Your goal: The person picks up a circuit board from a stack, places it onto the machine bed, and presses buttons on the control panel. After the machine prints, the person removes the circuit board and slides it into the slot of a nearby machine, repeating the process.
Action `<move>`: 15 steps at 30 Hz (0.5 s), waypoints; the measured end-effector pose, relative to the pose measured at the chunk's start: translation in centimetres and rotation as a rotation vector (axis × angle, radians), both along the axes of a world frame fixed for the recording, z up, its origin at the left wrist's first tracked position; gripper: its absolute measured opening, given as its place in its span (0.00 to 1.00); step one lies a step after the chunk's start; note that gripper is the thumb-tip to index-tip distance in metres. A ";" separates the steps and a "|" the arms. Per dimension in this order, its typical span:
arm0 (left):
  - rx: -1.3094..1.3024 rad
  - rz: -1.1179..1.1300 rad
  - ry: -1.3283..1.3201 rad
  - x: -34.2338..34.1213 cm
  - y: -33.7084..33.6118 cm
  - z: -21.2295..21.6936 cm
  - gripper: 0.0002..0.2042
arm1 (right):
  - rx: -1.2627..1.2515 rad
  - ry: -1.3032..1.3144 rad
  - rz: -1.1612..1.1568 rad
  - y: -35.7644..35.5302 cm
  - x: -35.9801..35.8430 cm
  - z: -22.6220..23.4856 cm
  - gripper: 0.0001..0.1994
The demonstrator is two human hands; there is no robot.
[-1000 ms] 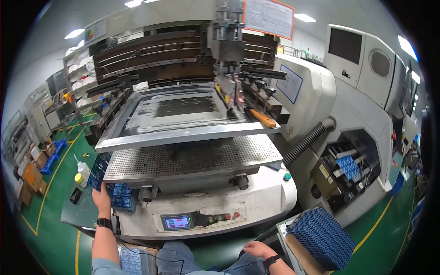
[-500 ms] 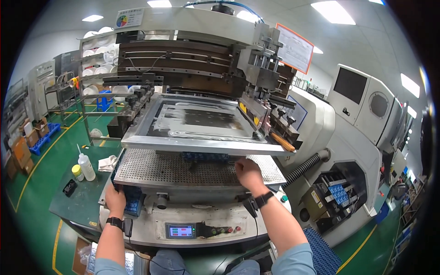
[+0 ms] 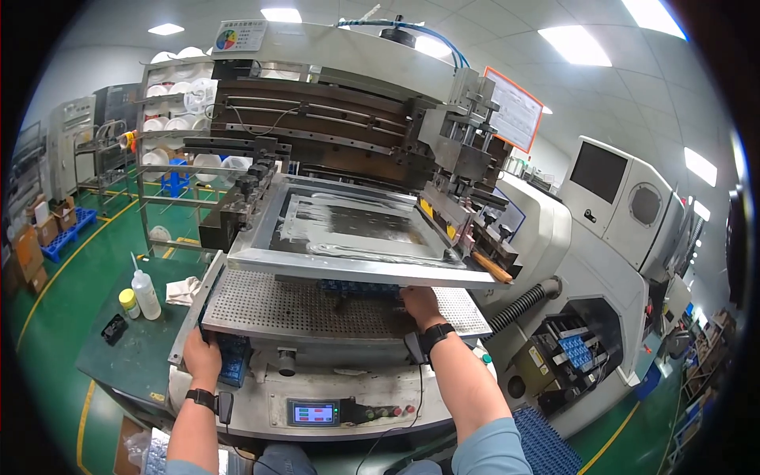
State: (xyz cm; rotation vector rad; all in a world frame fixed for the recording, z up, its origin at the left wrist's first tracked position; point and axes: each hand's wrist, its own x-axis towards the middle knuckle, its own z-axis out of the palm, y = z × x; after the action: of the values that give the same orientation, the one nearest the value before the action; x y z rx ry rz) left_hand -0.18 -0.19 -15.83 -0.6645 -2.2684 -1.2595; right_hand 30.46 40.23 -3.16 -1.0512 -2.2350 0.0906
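My right hand (image 3: 420, 307) is closed over the perforated metal platform (image 3: 269, 305), just below the front bar of the screen-printing frame (image 3: 348, 267). Its fingertips meet the right end of a blue circuit board panel (image 3: 360, 286), which lies partly hidden beneath that frame. At the platform's left front corner, my left hand (image 3: 203, 358) has its fingers curled at the edge; what they grip is hidden. Right beside it, blue panels (image 3: 234, 361) sit under the platform. Grey-white paste (image 3: 372, 250) is smeared across the framed screen.
A green side table (image 3: 131, 364) at left holds a squeeze bottle (image 3: 146, 294), a yellow-lidded jar (image 3: 130, 303) and a white cloth (image 3: 184, 291). A wooden-handled tool (image 3: 492, 267) rests at the frame's right corner. Below the platform is a small touchscreen (image 3: 313, 412).
My right hand has moved left over the platform, up to the blue panel's right end. My left hand stays at the platform's corner. The whole view has shifted slightly.
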 end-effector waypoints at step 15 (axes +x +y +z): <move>0.077 -0.060 -0.103 0.1 -0.3 0.1 0.12 | -1.098 1.100 0.130 -0.5 20.2 3.7 0.08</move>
State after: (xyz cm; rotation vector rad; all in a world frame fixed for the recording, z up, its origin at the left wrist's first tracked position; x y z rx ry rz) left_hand -0.12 -0.51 -15.76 -0.6577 -2.2838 -1.4323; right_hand 50.68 39.72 0.56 -0.9395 -1.1115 1.6415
